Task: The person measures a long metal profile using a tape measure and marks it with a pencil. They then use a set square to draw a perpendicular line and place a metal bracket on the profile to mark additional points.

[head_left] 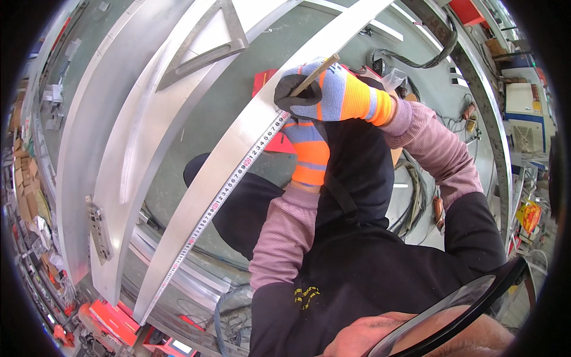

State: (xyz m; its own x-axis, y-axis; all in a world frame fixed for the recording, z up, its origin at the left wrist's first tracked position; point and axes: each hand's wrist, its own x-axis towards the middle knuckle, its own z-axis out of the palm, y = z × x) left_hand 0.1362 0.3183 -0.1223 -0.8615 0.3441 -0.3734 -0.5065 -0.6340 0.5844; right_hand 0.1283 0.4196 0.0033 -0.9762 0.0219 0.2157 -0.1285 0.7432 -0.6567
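Note:
Both my hands wear orange and grey-blue work gloves with dark palms. My right hand [333,92] is closed around a thin brownish pencil-like stick [315,74], whose upper end points up and to the right. Just below it, my left hand [306,149] is closed at the edge of a long silver metal bar [223,152], gripping a tape measure there; its fingertips are partly hidden by the right hand. The tape measure's white blade [217,202] lies stretched along the bar's near edge, running from the hands to the lower left end.
Left of the bar, more broad metal profiles [128,172] lie side by side. A metal set square [205,50] rests on them at the top, and a slotted metal fitting [98,232] farther down. Cables [410,196] coil on the floor at right, beside a metal beam [491,119].

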